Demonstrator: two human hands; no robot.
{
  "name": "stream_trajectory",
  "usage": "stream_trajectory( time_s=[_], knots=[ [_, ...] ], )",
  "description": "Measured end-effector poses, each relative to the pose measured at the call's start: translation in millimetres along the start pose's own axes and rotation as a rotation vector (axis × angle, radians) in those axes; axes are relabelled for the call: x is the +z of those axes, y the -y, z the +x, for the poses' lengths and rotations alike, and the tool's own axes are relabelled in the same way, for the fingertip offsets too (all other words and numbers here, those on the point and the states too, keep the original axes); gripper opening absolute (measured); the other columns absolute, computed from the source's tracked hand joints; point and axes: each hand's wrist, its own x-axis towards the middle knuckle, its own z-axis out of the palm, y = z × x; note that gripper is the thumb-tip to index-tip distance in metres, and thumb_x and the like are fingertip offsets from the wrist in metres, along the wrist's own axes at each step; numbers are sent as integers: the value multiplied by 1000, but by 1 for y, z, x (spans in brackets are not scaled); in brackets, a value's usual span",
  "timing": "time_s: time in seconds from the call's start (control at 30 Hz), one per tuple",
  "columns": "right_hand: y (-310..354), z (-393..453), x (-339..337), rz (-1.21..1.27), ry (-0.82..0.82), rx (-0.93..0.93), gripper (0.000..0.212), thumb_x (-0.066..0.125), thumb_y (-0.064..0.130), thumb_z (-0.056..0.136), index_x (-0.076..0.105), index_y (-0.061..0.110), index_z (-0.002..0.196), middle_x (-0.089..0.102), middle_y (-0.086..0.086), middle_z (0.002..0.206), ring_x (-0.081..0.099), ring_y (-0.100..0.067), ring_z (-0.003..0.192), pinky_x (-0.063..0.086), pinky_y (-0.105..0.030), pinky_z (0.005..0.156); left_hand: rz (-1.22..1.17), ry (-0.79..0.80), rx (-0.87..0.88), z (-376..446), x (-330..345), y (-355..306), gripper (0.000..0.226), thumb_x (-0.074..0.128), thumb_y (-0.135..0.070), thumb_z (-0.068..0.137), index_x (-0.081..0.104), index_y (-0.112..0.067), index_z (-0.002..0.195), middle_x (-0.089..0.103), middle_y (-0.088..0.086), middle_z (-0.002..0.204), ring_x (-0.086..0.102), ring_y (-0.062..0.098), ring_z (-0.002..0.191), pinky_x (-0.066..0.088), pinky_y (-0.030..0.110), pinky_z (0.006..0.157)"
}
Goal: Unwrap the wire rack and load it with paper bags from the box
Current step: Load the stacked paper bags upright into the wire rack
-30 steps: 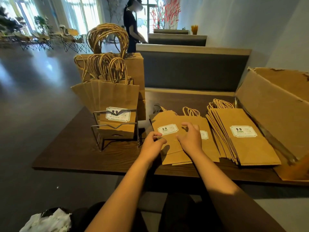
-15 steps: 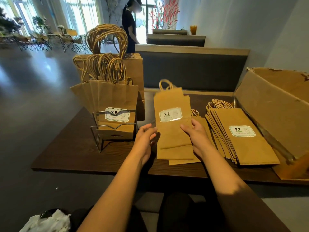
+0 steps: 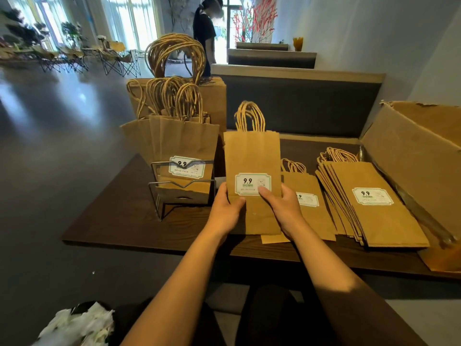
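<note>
Both hands, left hand (image 3: 225, 212) and right hand (image 3: 284, 208), grip a folded paper bag (image 3: 252, 156) upright just right of the wire rack (image 3: 182, 189) on the desk (image 3: 119, 221). Box (image 3: 411, 156) sits far right of the rack.

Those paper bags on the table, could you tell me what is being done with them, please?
A person is loading a wire rack with paper bags. Both hands, left hand and right hand, hold one bag upright above the table, just right of the rack, which already holds several bags. More lie flat in a stack beside an open cardboard box.
</note>
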Motion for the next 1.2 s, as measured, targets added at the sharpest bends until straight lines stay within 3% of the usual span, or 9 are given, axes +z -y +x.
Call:
stream_trajectory(
  time_s=[0.1,0.27,0.47,0.6,0.67,0.83,0.93,1.03,1.2],
  knots=[
    [0,-5,2,-56,-73,-60,46,77,56,77,71,29,114,76,11,108,72,-11,102,57,-50,94,44,-10,75,-5,4,-3,44,63,0,97,53,-21,133,65,-9,122,59,-6,108,50,19,99],
    [33,7,-5,-102,85,-128,44,84,24,81,60,32,117,72,12,112,68,2,102,57,-28,87,40,-9,274,-2,-7,-39,43,60,6,95,54,-22,127,65,-12,120,59,-9,113,48,10,95],
    [81,20,21,-174,149,-295,40,79,20,87,66,25,125,73,11,117,68,1,107,56,-22,90,92,-139,469,7,-54,-94,27,60,-1,97,62,-17,118,68,-6,112,65,3,106,53,20,92],
    [103,34,49,-107,96,-308,32,76,19,90,65,24,119,66,23,103,63,17,89,48,-2,73,207,-404,352,18,-104,-94,14,57,-15,100,66,-21,108,66,-13,100,61,-7,90,49,12,79],
    [111,41,63,-62,96,-296,30,75,19,91,63,23,118,64,23,100,61,14,86,47,-1,68,364,-480,240,25,-131,-84,14,53,-19,101,67,-21,101,65,-12,92,61,-1,85,49,23,76],
    [125,51,101,-29,92,-290,34,75,22,92,64,20,124,69,12,108,66,-2,99,55,-22,86,653,-376,-56,29,-172,-61,41,42,-35,91,71,-11,76,71,7,80,65,29,86,51,42,79],
    [125,54,115,-10,118,-283,36,73,20,93,63,18,128,69,12,111,65,-2,100,55,-22,87,555,-255,-207,29,-177,-56,52,39,-43,96,77,-14,78,76,8,89,67,27,87,54,38,83],
    [126,55,123,-23,120,-277,38,71,19,94,61,17,131,69,7,120,65,-8,109,54,-26,93,314,-147,-370,26,-175,-54,52,36,-41,108,76,-7,101,78,14,97,66,17,74,46,30,63],
    [125,60,128,4,88,-283,30,75,18,91,58,33,111,67,16,108,65,-1,101,58,-27,88,120,-170,-344,21,-183,-54,42,35,-37,109,67,-11,99,76,17,98,73,15,79,50,30,68]
  ],
)
